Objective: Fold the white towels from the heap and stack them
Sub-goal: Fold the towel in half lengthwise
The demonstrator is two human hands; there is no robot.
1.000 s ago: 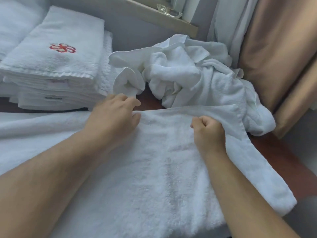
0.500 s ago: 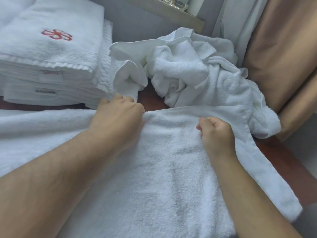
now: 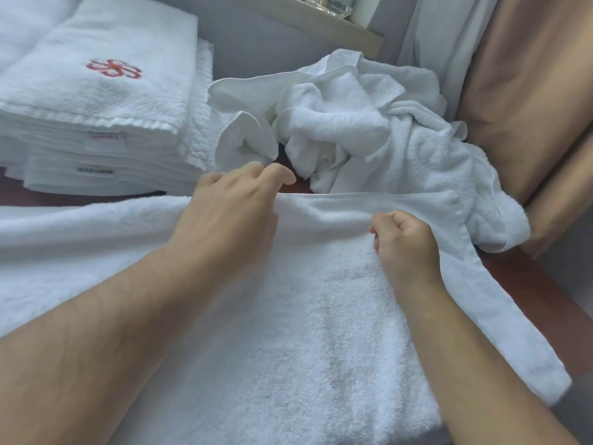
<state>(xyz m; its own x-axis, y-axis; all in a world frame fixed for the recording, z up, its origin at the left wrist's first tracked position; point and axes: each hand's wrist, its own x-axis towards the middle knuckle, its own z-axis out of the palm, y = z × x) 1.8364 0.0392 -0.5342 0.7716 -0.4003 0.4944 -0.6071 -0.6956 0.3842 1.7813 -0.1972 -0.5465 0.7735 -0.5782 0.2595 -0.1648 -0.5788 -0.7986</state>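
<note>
A large white towel lies spread across the table in front of me. My left hand grips its far hem, fingers curled over the edge. My right hand is fisted on the same hem farther right, pinching the cloth. The hem stretches taut between both hands. Behind it sits the crumpled heap of white towels. A stack of folded white towels stands at the back left, its top one bearing a red embroidered logo.
The reddish-brown table shows at the right, with its edge close by. Tan curtains hang at the right. A wooden ledge runs along the grey wall behind the heap.
Both hands kept their hold on the towel's far hem and shifted slightly. My left fingers now reach a little past the edge. The view dipped a little.
</note>
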